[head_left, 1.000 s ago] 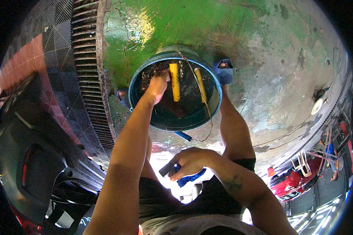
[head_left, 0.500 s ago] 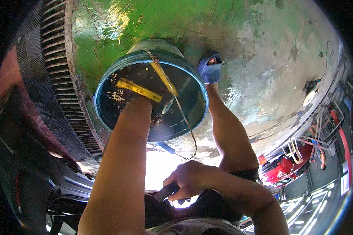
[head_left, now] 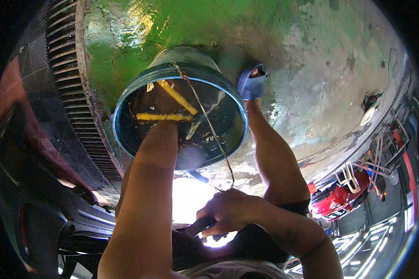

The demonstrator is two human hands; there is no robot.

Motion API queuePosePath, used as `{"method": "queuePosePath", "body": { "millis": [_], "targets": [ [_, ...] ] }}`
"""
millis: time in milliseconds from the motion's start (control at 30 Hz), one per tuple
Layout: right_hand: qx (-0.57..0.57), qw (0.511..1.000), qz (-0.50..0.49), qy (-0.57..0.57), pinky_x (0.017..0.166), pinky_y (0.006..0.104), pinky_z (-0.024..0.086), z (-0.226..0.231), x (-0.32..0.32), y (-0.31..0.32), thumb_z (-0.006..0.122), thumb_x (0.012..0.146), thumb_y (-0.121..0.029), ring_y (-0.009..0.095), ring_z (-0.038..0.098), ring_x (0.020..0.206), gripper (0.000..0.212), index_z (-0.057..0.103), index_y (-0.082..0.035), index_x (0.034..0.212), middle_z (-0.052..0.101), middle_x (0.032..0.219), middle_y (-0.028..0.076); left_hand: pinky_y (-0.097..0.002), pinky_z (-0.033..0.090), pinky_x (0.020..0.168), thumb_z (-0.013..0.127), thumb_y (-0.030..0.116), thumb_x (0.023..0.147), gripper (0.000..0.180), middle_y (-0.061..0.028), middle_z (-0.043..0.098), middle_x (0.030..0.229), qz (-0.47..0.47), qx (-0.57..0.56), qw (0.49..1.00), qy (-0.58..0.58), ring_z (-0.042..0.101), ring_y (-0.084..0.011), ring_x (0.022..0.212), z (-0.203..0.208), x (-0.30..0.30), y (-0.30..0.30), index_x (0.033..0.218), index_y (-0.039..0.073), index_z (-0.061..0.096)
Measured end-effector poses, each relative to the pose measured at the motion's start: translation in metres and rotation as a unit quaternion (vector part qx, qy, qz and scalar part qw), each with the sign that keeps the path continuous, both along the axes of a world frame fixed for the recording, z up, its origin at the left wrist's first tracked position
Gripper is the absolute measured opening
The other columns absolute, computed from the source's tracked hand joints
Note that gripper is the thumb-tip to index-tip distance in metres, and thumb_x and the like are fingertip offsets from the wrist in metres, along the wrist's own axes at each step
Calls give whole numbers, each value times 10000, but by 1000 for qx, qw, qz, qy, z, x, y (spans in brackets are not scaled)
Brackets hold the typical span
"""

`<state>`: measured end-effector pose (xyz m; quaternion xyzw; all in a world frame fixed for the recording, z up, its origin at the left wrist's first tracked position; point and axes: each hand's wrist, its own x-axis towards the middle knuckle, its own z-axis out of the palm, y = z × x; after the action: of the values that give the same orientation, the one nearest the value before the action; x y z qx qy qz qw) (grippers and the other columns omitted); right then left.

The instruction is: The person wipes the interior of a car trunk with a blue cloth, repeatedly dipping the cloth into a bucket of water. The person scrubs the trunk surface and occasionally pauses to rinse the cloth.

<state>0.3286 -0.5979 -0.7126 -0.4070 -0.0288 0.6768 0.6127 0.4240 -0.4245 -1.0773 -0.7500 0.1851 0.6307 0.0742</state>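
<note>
1. A round bucket [head_left: 179,111] with a blue rim sits on the green floor [head_left: 125,32], near the edge where the green paint meets the grey paint.
2. Inside the bucket there is dark water, and two yellow sticks [head_left: 172,104] lie in it. One lies flat and one is tilted.
3. A thin wire handle [head_left: 209,125] goes from the far rim, across the top of the bucket, down to the right hand.
4. The left hand is deep inside the bucket. Its forearm [head_left: 149,186] goes over the near rim and hides the hand, so I cannot tell if the fingers are wide or closed.
5. The right hand [head_left: 228,211] is closed in a fist, just below the bucket. It holds a dark tool [head_left: 198,228] and touches the end of the wire.
6. A foot in a blue sandal [head_left: 251,83] stands on the floor, just beside the right side of the bucket.
7. A metal grate [head_left: 70,93] with many slits runs along the left edge of the green floor.
8. A red machine [head_left: 335,200] stands far away at the right.
</note>
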Motion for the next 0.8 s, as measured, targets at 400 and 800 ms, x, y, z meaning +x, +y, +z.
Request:
{"method": "queuePosePath", "body": {
  "millis": [400,800],
  "targets": [
    [-9,1000,21,-9,837,447,574,-1,-6,10,779,923,-585,288,790,927,422,805,-220,1133,824,983,79,-402,522,939,719,330,1012,414,-146,726,1172,-6,7,1000,2,658,-246,1086,10,1,9,1271,7,709],
    [-34,998,-26,-49,832,452,575,-2,-12,8,782,919,-555,311,784,917,410,797,-183,1091,813,963,103,-401,538,893,757,359,1018,411,-131,738,1103,-11,13,1000,9,668,-233,1023,7,11,4,1238,15,717]
  ]
}}
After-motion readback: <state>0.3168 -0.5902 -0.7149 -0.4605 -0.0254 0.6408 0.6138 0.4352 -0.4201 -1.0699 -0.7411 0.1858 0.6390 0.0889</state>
